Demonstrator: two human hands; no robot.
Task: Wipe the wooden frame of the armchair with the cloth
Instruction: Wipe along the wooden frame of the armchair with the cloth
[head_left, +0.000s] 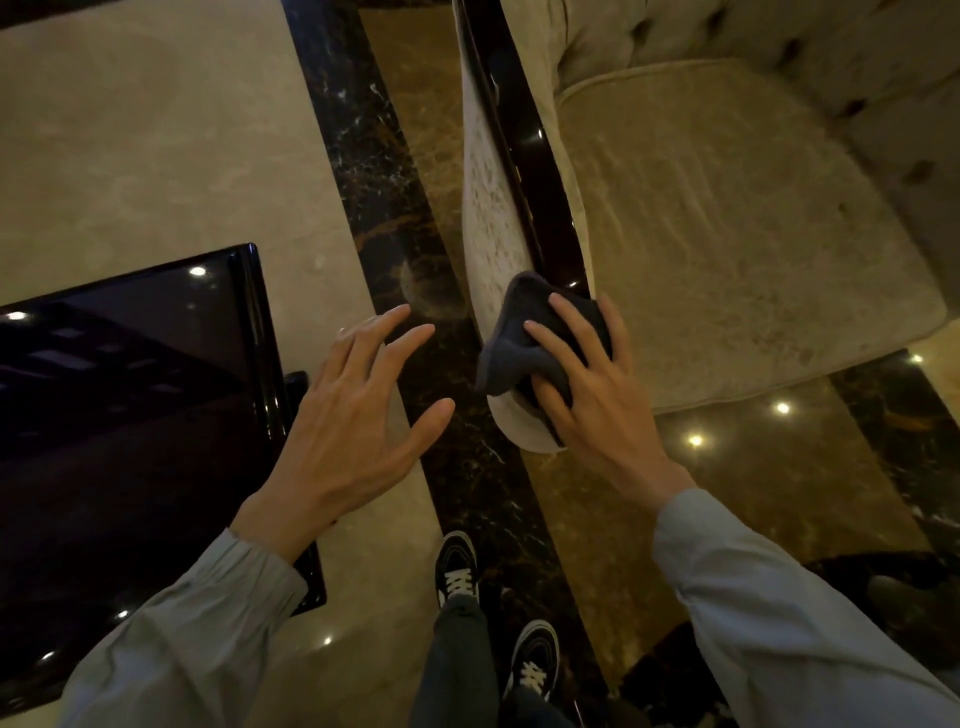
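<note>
Your right hand (597, 395) presses a dark grey cloth (524, 332) onto the front end of the armchair's glossy dark wooden frame (524, 156), fingers spread over it and thumb tucked under a fold, so that grip is grasping the cloth. Your left hand (353, 415) hovers beside it above the marble floor (156, 130), its grip released, fingers splayed, holding nothing. The beige seat cushion (727, 234) lies right of the frame; a glossy black surface (130, 389) sits to your left.
</note>
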